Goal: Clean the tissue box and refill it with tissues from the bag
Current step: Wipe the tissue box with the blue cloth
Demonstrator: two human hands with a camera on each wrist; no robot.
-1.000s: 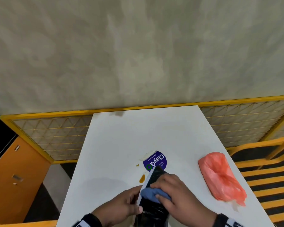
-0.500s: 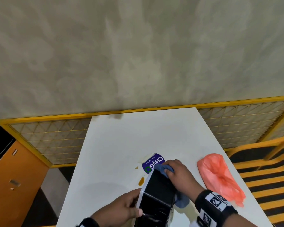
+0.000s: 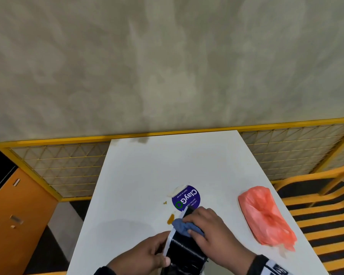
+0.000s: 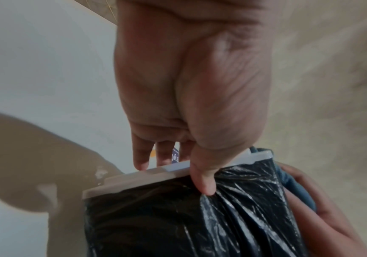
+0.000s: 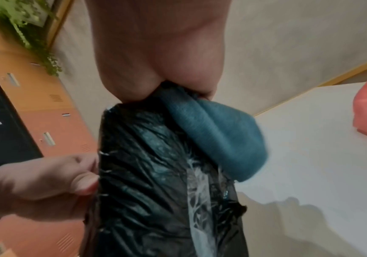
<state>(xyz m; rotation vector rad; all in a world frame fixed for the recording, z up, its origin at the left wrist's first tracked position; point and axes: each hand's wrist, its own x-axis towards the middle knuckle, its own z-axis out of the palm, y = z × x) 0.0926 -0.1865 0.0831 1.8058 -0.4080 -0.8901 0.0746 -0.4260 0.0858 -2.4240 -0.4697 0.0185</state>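
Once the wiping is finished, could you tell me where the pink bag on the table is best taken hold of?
Probably at the bunched, gathered plastic along the middle top of the pink bag, coming from above with the right hand, the nearer hand. The bag lies flat and slack on the white table, so its puckered folds should give the fingers something to pinch.

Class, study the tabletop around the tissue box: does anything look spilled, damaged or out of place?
Yes. Two brownish drops lie on the white table left of the box, like a spill. The round purple sticker beyond the box is peeling at its far edge. The right hand wipes the box with a blue cloth.
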